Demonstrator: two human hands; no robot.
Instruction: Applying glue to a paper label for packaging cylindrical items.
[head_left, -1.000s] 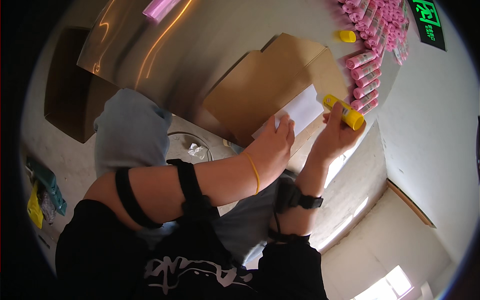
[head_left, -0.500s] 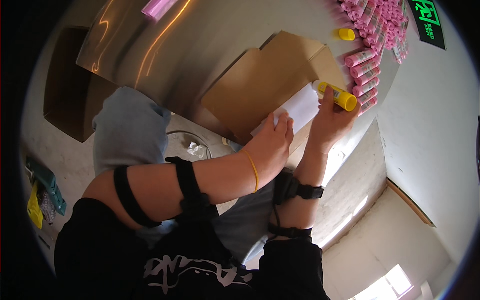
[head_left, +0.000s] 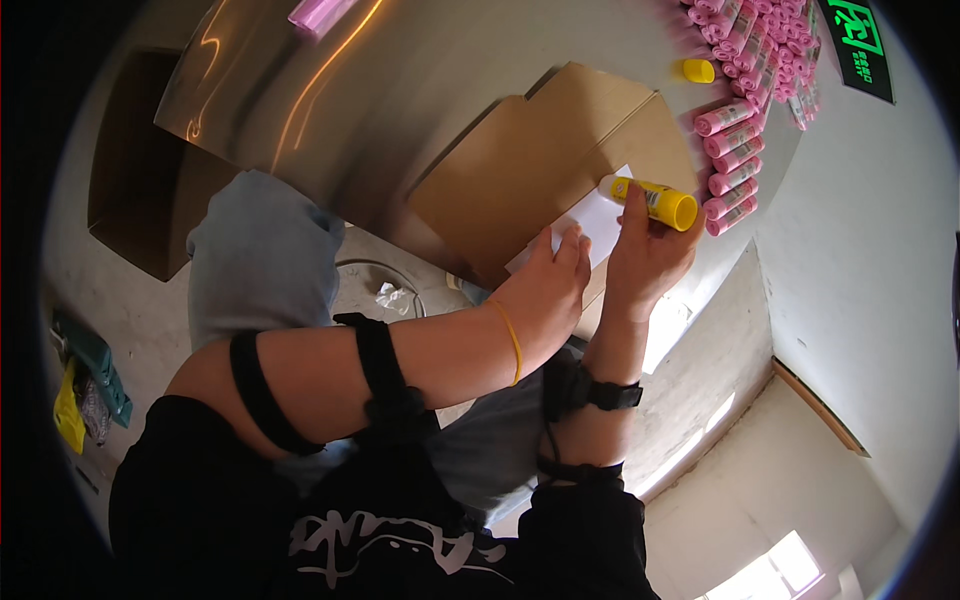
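My right hand (head_left: 655,262) is closed round a yellow glue stick (head_left: 665,203), which it holds tilted. The uncapped end of the stick is at the upper end of a white paper slip (head_left: 600,222). On that slip rest the fingertips of my left hand (head_left: 548,280), slightly apart and bent, pressing it down. Part of the slip is hidden under this hand. Beneath the paper lies a flat brown cardboard sheet (head_left: 520,150) on the shiny metal tabletop (head_left: 420,60). A yellow cap (head_left: 698,71) stands apart on the table, beyond the cardboard.
Many pink rolls (head_left: 735,160) are lined up and piled along the table's right side. Another pink roll (head_left: 320,14) lies at the far left. A cardboard box (head_left: 135,190) stands on the floor to the left. Crumpled white paper (head_left: 390,296) lies below the table edge.
My right hand has moved the glue stick a little left and down along the paper slip. My left hand stays nearly in place on the paper.
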